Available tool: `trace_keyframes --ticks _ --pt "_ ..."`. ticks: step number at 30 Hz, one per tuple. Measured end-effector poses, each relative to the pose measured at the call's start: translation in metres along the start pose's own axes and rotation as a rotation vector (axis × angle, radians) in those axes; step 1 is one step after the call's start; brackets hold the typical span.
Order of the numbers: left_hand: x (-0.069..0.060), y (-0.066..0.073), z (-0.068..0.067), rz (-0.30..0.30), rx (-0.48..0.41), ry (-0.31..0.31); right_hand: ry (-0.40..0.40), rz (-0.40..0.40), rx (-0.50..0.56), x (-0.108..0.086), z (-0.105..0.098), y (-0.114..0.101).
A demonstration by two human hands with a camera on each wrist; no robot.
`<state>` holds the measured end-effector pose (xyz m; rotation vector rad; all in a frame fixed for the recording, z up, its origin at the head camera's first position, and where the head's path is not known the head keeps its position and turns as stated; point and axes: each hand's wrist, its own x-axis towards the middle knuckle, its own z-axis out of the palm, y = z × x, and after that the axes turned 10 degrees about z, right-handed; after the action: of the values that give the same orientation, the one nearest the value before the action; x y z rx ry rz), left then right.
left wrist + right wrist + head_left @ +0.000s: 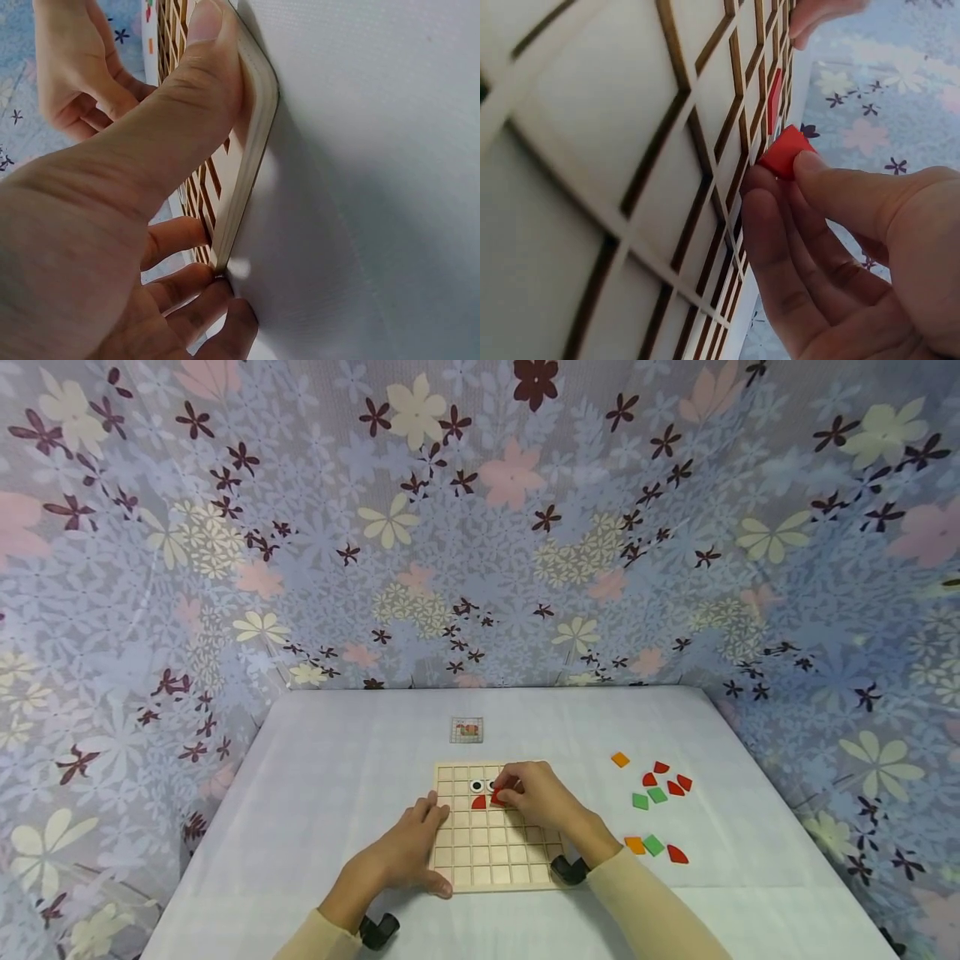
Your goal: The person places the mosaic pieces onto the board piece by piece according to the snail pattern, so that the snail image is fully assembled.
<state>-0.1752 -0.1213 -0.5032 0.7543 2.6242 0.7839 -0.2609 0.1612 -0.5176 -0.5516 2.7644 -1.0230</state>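
A square wooden grid board [480, 853] lies on the table. My left hand [405, 847] holds it at the near left corner, the thumb pressing on the top and the fingers along the left edge. Over the upper part of the board, my right hand [546, 800] pinches a red quarter-circle tile [786, 150] between thumb and fingers; the tile is tilted against the grid. Just left of it, another red quarter-circle tile [478, 802] sits in a cell. Above that is a white eye tile [477, 786]; a second eye tile is partly hidden by my right fingers.
Behind the board lies a small picture card [467, 730]. To the right are several loose red tiles [677, 854], green tiles [657, 794] and orange tiles [620, 760]. A floral curtain [480, 568] stands beyond the white table [337, 743].
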Motion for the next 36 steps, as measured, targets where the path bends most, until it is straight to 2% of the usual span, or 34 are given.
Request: trace_keyframes --ticks 6,12,19,24,29,36 --pt "-0.001 -0.001 0.002 0.011 -0.013 0.001 0.049 0.008 -0.032 0.001 0.007 -0.005" --pt "-0.001 -0.003 0.000 0.013 -0.014 -0.003 0.063 0.032 -0.013 0.001 0.010 -0.010" --pt "-0.001 -0.002 0.000 0.003 -0.019 -0.024 0.040 0.051 -0.024 0.004 0.012 -0.009" --pt "0.000 0.000 -0.002 0.011 -0.024 -0.009 0.072 0.058 -0.045 0.004 0.010 -0.012" --pt "0.001 0.002 -0.002 0.007 -0.012 -0.027 0.062 0.070 -0.068 0.003 0.011 -0.011" --pt "0.004 0.004 -0.002 -0.009 -0.017 -0.012 0.054 0.070 -0.066 0.003 0.009 -0.012"
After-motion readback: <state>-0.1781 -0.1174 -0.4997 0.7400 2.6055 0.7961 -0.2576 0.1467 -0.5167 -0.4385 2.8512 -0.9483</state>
